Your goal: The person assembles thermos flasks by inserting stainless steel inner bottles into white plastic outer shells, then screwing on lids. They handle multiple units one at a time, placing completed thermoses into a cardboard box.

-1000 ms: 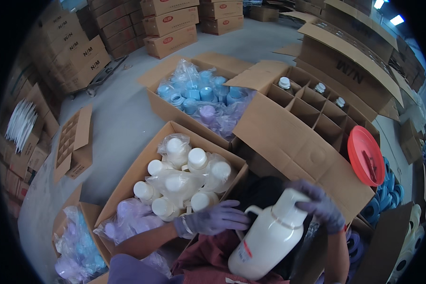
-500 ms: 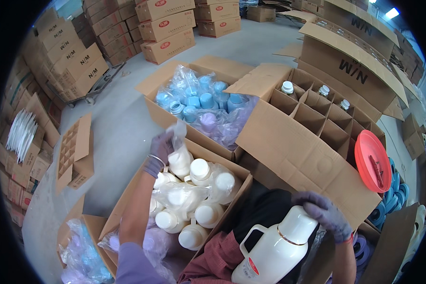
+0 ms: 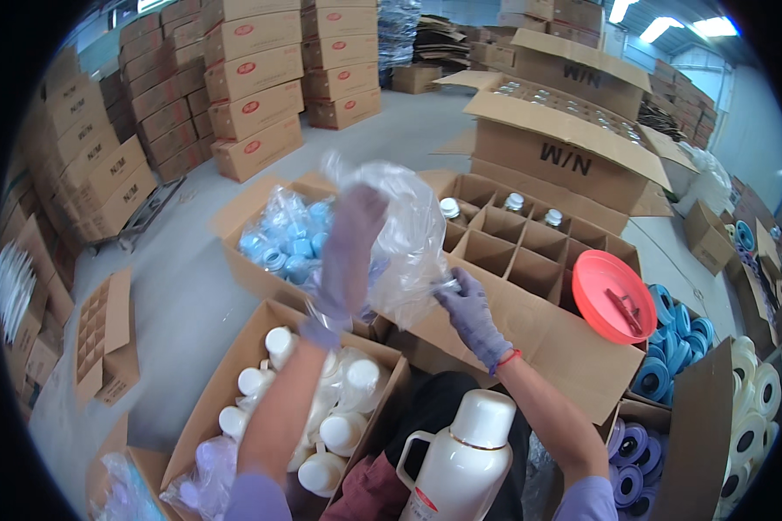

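Carton point(image 3: 543, 334): partly hidden by bag point(image 3: 413, 234)
Bag: held up, beyond flask point(image 3: 460, 469)
Flask: set near-upright at lap, cap up, nearer right grip point(image 3: 475, 314) than left grip point(image 3: 352, 252)
Left grip: blurred over bag, closure can't be told
Right grip: bag's lower edge pinched

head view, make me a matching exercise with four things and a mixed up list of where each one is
Things:
1. loose bag
2. red dish
3. big flask
4. purple rings

Places:
A. bottom middle of the view
B. at the right corner of the divided box
C. in a box at the bottom right of the view
D. at the fingertips of the right hand

Right pairs: 1-D, 2-B, 3-A, 4-C
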Action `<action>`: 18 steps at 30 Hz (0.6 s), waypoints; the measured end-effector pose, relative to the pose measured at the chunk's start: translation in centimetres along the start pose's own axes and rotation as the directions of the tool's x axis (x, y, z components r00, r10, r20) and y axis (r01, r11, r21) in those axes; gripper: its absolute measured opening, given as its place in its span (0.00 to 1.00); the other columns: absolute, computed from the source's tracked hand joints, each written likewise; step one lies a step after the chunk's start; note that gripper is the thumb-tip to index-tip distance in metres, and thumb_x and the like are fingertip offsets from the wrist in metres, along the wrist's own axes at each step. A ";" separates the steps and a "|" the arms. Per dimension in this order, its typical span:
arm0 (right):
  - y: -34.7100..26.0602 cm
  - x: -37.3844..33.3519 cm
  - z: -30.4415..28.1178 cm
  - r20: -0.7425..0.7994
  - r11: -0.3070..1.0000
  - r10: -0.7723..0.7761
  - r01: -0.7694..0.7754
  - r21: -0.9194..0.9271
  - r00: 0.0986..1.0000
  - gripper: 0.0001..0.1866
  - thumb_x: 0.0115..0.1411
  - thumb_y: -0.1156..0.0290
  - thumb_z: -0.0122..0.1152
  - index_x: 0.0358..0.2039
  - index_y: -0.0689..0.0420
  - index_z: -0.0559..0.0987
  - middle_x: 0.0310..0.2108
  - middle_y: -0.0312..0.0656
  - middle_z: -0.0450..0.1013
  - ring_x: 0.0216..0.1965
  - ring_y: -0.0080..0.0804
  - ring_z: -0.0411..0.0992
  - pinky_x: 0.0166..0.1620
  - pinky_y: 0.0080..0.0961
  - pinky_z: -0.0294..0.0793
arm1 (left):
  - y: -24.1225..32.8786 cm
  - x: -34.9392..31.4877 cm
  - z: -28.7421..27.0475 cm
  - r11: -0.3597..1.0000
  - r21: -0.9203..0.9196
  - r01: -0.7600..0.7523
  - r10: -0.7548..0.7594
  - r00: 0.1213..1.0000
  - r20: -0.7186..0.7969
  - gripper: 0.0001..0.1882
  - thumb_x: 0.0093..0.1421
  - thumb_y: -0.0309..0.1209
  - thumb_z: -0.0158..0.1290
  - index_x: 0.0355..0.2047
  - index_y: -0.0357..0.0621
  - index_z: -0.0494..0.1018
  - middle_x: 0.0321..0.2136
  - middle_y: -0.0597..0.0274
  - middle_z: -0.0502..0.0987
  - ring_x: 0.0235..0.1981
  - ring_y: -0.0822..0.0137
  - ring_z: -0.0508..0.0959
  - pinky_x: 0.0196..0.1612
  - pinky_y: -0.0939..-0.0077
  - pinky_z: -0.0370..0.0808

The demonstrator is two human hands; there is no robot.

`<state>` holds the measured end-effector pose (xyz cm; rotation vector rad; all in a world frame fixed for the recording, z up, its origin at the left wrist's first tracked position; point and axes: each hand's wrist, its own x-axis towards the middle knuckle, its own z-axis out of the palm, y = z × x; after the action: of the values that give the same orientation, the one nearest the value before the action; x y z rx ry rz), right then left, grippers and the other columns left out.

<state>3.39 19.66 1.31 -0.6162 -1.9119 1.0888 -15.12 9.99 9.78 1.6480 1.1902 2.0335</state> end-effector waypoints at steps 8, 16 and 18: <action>1.1 -7.8 -7.5 -0.067 0.945 0.175 -0.187 -0.267 0.982 0.09 0.56 0.78 0.61 0.30 0.57 0.68 0.26 0.34 0.69 0.28 0.21 0.67 0.32 0.23 0.70 | -9.5 -14.0 6.0 0.727 -0.528 0.439 -0.647 0.695 -0.314 0.21 0.55 0.19 0.51 0.51 0.32 0.75 0.42 0.55 0.81 0.42 0.66 0.80 0.48 0.74 0.76; -2.4 -24.5 -10.0 -0.435 0.943 0.198 -0.292 -0.161 0.878 0.07 0.58 0.74 0.60 0.31 0.62 0.72 0.24 0.41 0.67 0.27 0.28 0.66 0.32 0.29 0.67 | 1.7 -22.2 7.0 0.796 0.181 0.577 -0.605 0.751 0.266 0.21 0.65 0.30 0.50 0.57 0.36 0.71 0.44 0.46 0.81 0.43 0.69 0.81 0.46 0.71 0.77; -6.4 -28.5 -8.1 -0.365 0.961 0.105 -0.189 -0.202 0.925 0.11 0.58 0.68 0.63 0.30 0.61 0.72 0.27 0.42 0.69 0.32 0.34 0.70 0.36 0.33 0.70 | 1.9 -24.2 6.3 0.908 0.033 0.418 -0.414 0.881 0.228 0.20 0.69 0.31 0.47 0.58 0.35 0.69 0.48 0.49 0.80 0.47 0.67 0.80 0.52 0.72 0.75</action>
<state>25.36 -0.76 -2.81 -1.0313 -1.7080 0.7816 -1.20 -4.29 -5.38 1.4192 1.3032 1.5401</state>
